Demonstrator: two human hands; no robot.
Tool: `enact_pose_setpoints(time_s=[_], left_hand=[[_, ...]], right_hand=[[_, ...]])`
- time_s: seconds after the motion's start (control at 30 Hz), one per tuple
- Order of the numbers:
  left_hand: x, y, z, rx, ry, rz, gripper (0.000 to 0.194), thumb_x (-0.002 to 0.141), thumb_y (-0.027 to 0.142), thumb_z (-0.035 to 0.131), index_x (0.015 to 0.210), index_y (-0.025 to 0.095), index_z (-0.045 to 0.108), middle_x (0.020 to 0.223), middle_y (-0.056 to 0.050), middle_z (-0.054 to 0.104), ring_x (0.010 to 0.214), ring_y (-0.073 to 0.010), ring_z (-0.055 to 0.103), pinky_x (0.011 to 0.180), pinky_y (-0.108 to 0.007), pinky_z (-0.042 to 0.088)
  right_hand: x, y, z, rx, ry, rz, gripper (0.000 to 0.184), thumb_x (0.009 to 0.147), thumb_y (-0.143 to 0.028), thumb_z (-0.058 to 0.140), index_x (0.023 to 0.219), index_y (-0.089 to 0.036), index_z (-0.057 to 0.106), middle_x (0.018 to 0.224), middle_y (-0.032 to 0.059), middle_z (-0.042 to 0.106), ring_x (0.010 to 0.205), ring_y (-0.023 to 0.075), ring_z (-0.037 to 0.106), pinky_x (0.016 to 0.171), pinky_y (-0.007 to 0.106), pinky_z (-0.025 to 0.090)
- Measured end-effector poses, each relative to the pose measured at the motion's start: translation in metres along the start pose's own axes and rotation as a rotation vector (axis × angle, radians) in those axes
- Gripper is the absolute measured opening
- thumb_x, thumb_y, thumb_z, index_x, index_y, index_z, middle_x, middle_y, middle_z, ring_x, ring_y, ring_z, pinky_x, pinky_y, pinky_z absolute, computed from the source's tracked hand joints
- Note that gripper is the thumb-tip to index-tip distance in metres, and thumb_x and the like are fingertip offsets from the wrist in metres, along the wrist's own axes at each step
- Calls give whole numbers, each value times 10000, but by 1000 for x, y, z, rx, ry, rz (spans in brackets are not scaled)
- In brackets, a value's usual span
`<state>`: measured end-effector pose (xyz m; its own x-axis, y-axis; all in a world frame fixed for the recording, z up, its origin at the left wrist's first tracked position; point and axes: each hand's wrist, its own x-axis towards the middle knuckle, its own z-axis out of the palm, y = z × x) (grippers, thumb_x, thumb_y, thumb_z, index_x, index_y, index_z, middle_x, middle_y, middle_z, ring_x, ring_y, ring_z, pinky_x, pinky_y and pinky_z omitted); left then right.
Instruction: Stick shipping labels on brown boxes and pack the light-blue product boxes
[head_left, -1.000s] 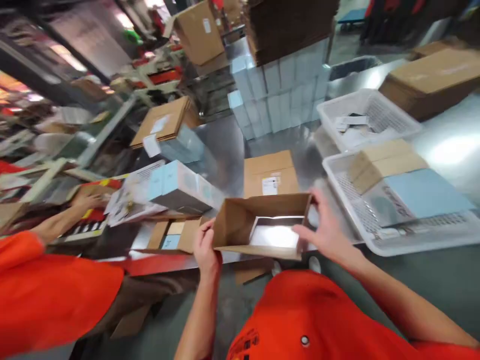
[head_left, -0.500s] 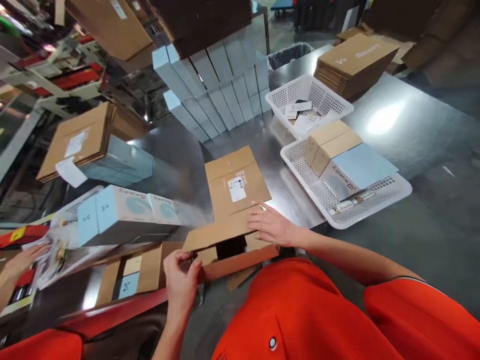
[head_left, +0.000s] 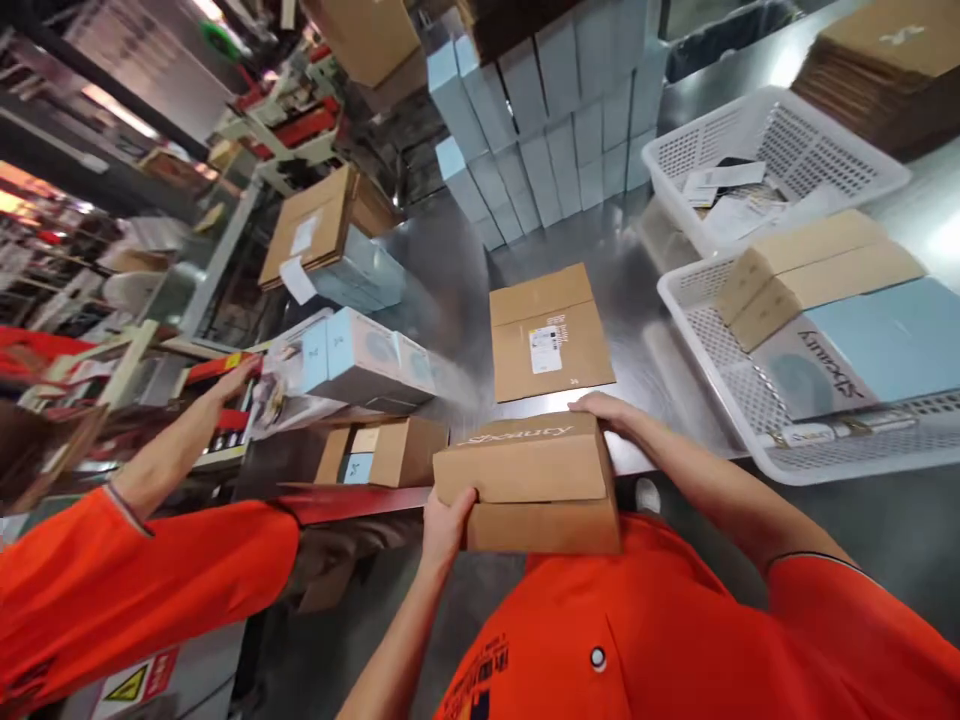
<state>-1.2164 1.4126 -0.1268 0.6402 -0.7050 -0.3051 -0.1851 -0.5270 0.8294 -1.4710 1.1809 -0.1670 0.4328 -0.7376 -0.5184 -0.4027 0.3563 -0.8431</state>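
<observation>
A brown cardboard box (head_left: pixel 536 475) with white lettering on its upper side is held in front of my body, tilted, with its flaps folded in toward me. My left hand (head_left: pixel 447 525) grips its near left corner, thumb on the front face. At the far right edge, my right hand (head_left: pixel 604 408) wraps around the box; some of its fingers are hidden behind it. Just beyond lies a flat cardboard piece (head_left: pixel 517 345) with a white label on the metal table (head_left: pixel 457 350).
At right stand two white baskets (head_left: pixel 679 330), the nearer holding boxes and tubes. Stacked pale blue boxes (head_left: pixel 540 130) are at the back. To the left are an open carton (head_left: pixel 397 455), white-and-blue boxes (head_left: pixel 360 350) and a co-worker's arm (head_left: pixel 180 430).
The box has been lifted and turned from the table edge, its opening now covered by flaps. The labelled flat piece stays on the table. The view has swung left.
</observation>
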Motion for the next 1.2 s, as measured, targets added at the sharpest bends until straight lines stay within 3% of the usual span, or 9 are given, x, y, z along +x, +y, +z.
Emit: enact_pose_setpoints(time_s=[0.2, 0.33, 0.43, 0.53, 0.63, 0.73, 0.93, 1.07, 1.2], left_hand=[[11, -40, -3, -95, -14, 133, 650, 567, 454, 822, 1134, 174, 673, 1220, -128, 700, 1279, -302, 566, 1131, -441, 402], [32, -8, -24, -338, -56, -3, 685, 805, 674, 559, 1328, 235, 608, 1419, -114, 589, 1332, -328, 526, 1129, -518, 408], [36, 18, -37, -204, -80, 70, 684, 909, 637, 445, 1486, 269, 449, 1568, -42, 423, 1465, -269, 355, 1237, -437, 251], [29, 25, -36, 33, -46, 155, 705, 913, 576, 506, 1517, 228, 401, 1608, -25, 349, 1516, -239, 231, 1268, -358, 91], [18, 19, -31, 48, -51, 151, 695, 935, 562, 470, 1541, 245, 350, 1614, -12, 338, 1519, -226, 216, 1262, -338, 95], [13, 12, -28, 38, -47, 127, 716, 937, 562, 469, 1558, 245, 304, 1634, -10, 286, 1528, -222, 180, 1260, -344, 92], [16, 13, -29, -12, -50, 147, 756, 925, 609, 461, 1554, 215, 313, 1639, -22, 268, 1528, -206, 180, 1257, -308, 90], [16, 14, -27, -44, -47, 146, 753, 915, 625, 469, 1534, 210, 362, 1623, -35, 306, 1521, -215, 208, 1258, -327, 122], [17, 11, -27, -82, -67, 159, 769, 904, 629, 485, 1539, 216, 349, 1635, -40, 277, 1522, -221, 206, 1261, -337, 108]], right_hand=[[-29, -88, -31, -436, 45, -710, 354, 857, -293, 598, 1188, -190, 671, 1080, 70, 703, 1014, 236, 621, 1013, 439, 443], [-100, -69, 28, -919, -280, -1052, 301, 869, -138, 532, 1132, -185, 672, 810, 36, 695, 824, 190, 636, 1111, 483, 369], [-125, -37, 39, -924, -311, -1109, 328, 942, -190, 499, 1249, -175, 615, 1017, 74, 706, 1036, 199, 632, 1184, 469, 303], [-125, -20, -42, -821, 148, -900, 404, 994, -325, 451, 1373, -213, 534, 1401, 114, 545, 1368, 245, 429, 1166, 495, 335], [-123, 4, -156, -934, 891, -333, 596, 919, -433, 589, 1410, -109, 496, 1540, 255, 322, 1456, 436, 191, 1147, 683, 158], [-130, 37, -212, -1091, 982, 78, 758, 869, -409, 657, 1473, -43, 383, 1517, 374, 244, 1410, 568, 149, 1025, 811, 120], [-166, 13, -145, -1333, 949, -206, 706, 846, -366, 603, 1485, -146, 398, 1301, 270, 521, 1123, 460, 539, 863, 639, 469], [-163, -38, -108, -1194, 1090, -623, 841, 851, -469, 628, 1554, -198, 253, 1350, 237, 487, 1213, 438, 488, 952, 625, 443], [-107, -14, -66, -1123, 927, -726, 736, 899, -372, 582, 1538, -165, 280, 1406, 252, 437, 1292, 418, 431, 1020, 618, 391]])
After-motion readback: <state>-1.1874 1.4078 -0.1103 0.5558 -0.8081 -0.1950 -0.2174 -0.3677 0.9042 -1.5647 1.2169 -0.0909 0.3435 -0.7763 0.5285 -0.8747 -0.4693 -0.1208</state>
